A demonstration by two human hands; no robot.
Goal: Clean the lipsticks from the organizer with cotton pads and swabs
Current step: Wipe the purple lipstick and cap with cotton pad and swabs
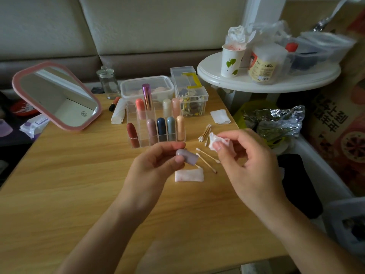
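The left hand [156, 165] pinches a short pale-lilac plastic lipstick piece with a rounded end [187, 156] between thumb and fingertips. It is held above the light wooden bench [79, 184], just in front of the clear acrylic organizer [143, 133] (I cannot tell whether it is a cap alone or a whole tube). The right hand [248, 161], front-right of the organizer, pinches a crumpled white cotton pad with a red smear [214, 141] between thumb and forefinger. The pad and the lilac piece are near each other but not touching.

The step in hand looks like wiping this one lipstick, with the pad poised and not yet applied. The next move calls for bringing the pad onto the lilac surface. It would be best to use a clean fold, since the red patch could smear.

Below the hands, in front of the organizer, lie a folded white cotton pad with pink stains [189, 175] and a few loose wooden-stick cotton swabs [207, 158]. A small heap of swabs [205, 133] sits just right of the organizer, and a clean square white pad [220, 116] lies farther right. Inside the organizer stand capped lipsticks in several colours [161, 129], so much of the task probably remains.
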